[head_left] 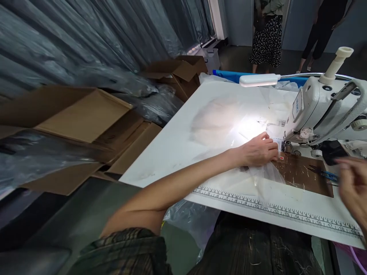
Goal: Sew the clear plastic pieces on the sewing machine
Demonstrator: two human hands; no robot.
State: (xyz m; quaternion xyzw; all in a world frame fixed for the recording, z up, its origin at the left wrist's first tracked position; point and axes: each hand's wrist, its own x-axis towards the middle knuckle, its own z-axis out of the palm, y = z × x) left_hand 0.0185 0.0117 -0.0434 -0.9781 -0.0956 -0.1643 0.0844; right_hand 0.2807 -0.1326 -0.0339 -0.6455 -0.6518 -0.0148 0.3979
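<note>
My left hand (258,149) rests on the table just left of the sewing machine's needle area, its fingers closed on a sheer white fabric (266,177) that drapes toward the front edge. The white sewing machine (311,107) stands at the right, its presser foot (284,147) close to my left fingertips. At the right edge my right hand (353,185) is smeared by motion, so its grip cannot be made out. Beside it lie blue-handled thread snips (329,175) on a brown plate (304,173).
A lamp (259,80) lights the white tabletop (166,160), which has a ruler strip (266,208) along its front. Open cardboard boxes (83,114) and plastic wrapping stand left, below a grey curtain (86,34). Two people (268,38) stand at the back.
</note>
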